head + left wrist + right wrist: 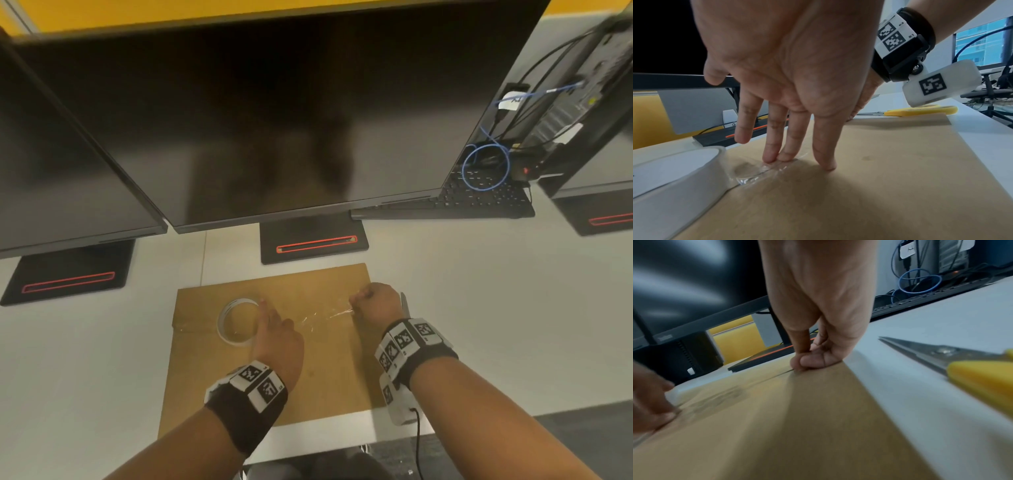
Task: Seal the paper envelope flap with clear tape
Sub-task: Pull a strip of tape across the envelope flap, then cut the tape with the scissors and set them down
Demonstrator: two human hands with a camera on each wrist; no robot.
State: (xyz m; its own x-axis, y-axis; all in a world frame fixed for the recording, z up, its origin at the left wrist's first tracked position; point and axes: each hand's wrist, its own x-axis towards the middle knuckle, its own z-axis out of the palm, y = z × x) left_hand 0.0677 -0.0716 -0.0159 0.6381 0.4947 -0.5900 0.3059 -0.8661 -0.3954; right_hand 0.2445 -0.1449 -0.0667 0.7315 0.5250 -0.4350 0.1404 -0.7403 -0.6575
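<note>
The envelope (308, 377) lies flat on the tabletop (479, 308). The left hand (277, 339), fingers straight, presses the tape strip (318, 317) beside the tape roll (236, 320). The right hand (375, 303) pinches the strip's far end; its fingertips are hidden, and the scissors (962, 363) are cut off.

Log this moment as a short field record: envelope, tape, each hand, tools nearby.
envelope: brown paper envelope flat on the white desk, flap folded down
tape roll: clear tape roll lying on the envelope, left part
tape strip: clear strip stretched from the roll across the flap seam
left hand: left hand, straight fingers pressing the strip down
right hand: right hand, fingers curled, pinching the strip's end at the envelope's right edge
scissors: yellow-handled scissors on the desk, right of the envelope, untouched
</note>
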